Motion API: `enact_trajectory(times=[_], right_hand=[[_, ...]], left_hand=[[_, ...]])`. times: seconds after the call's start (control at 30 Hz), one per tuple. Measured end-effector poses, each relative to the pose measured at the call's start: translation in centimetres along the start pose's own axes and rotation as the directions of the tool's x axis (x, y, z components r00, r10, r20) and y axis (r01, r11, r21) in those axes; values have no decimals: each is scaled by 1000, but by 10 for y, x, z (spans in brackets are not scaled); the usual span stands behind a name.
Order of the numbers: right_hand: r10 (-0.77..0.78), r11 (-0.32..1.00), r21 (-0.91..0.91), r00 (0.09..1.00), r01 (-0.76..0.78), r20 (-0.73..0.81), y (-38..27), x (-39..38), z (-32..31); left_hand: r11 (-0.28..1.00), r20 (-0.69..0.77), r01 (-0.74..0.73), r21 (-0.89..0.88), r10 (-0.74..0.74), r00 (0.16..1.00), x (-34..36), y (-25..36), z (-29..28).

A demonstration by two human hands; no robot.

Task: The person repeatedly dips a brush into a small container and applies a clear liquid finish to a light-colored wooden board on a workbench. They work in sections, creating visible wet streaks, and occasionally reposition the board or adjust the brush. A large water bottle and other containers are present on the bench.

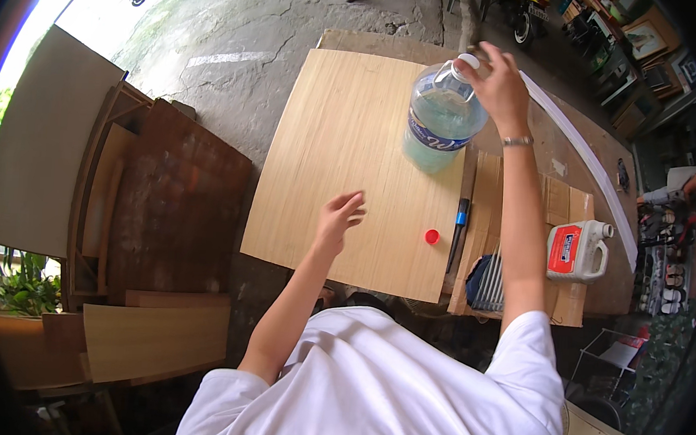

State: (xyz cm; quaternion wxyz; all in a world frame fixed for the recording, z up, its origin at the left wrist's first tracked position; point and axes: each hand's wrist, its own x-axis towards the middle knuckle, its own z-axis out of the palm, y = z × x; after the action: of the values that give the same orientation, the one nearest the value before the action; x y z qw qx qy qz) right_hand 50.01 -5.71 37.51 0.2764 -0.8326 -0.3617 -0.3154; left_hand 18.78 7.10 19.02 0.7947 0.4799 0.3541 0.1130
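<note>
My right hand (499, 87) grips the neck of a large clear plastic bottle (442, 119) with a blue label and greenish liquid; the bottle stands tilted on a light wooden board (351, 162). My left hand (338, 217) rests flat on the board's near part, fingers spread, holding nothing. A small red cap (432, 236) lies on the board to the right of my left hand. A blue-handled pen-like tool (459, 232) lies along the board's right edge.
A white jug with a red label (577, 249) lies on cardboard (560, 202) at the right, next to a ribbed grey object (489, 283). A long white strip (582, 164) runs along the far right. Brown wooden panels (174, 199) are stacked at the left.
</note>
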Motion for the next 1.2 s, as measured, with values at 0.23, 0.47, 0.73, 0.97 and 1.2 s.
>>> enact_trajectory(times=[0.23,0.47,0.73,0.97,1.2], right_hand=[[-23,993,122,967,-9,254,36,40,31],[-195,981,24,958,194,211,25,27,38],[-155,987,-20,969,162,193,18,32,25],[29,882,417,858,219,-513,0,9,-29],[39,526,461,521,715,-853,-92,-26,-221]], left_hand=[[994,-372,99,44,-75,925,-66,-52,-166],[974,-642,196,-111,-221,734,-144,-102,-263],[954,-714,297,-42,-237,659,-178,-155,-300],[939,-769,339,-60,-260,584,-239,-224,-333],[886,-794,433,-163,-378,476,-309,-308,-356]])
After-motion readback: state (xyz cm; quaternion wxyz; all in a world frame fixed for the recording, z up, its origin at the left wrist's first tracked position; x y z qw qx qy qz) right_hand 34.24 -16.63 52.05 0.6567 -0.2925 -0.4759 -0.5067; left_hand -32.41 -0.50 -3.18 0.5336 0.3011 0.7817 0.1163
